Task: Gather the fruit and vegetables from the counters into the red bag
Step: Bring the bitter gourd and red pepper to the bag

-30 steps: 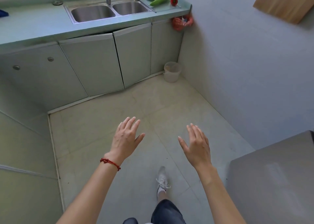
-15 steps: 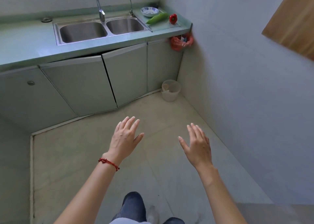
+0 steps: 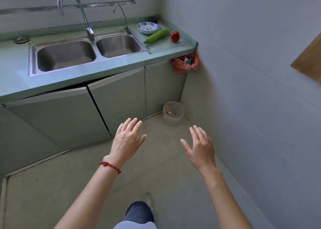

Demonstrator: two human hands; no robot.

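- Both hands hover over the floor with fingers spread and nothing held: left hand [image 3: 127,140], right hand [image 3: 199,146].
- On the counter [image 3: 107,69], beyond the hands and toward the right corner, lie one cucumber [image 3: 157,36] and one red pepper [image 3: 174,36], just beside each other.
- The cucumber's long axis runs diagonally, near-left to far-right.
- One red bag [image 3: 185,64] hangs under the counter edge below them.
- The right hand looks nearer the produce.
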